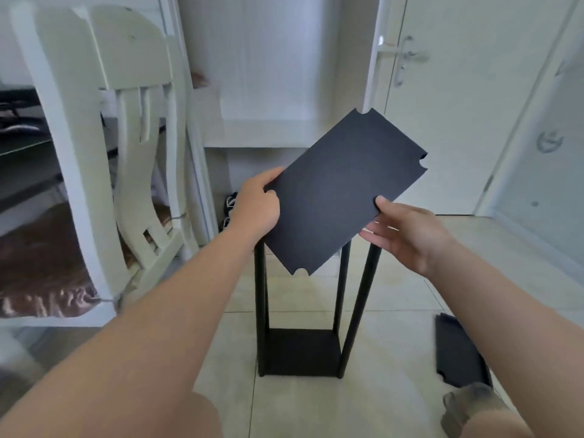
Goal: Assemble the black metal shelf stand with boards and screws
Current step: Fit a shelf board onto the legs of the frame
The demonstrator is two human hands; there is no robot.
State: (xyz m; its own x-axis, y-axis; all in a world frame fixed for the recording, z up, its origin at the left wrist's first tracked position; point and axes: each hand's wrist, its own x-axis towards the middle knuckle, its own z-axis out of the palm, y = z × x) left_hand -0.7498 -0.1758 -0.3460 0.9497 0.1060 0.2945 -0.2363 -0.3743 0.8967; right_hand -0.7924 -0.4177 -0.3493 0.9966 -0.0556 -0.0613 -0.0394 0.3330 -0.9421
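Pale tiled floor [395, 311], white room. Nearest, low and to the right of the grip, one spare black board [458, 352] lies flat on the tiles. Right under the grip is the black stand frame [360, 298], poles upright. I count three for sure, and the left side may hide a fourth. One bottom board [300, 352] is already fitted. Above it both hands hold a black shelf board [344, 188] at a tilt: left hand [257, 207] is wrapped on one long edge, right hand [407, 235] pinches the opposite edge, thumb on top. Three notched corners show. Beyond the left hand there's a white chair [136, 58]; past the board, a white door [458, 105].
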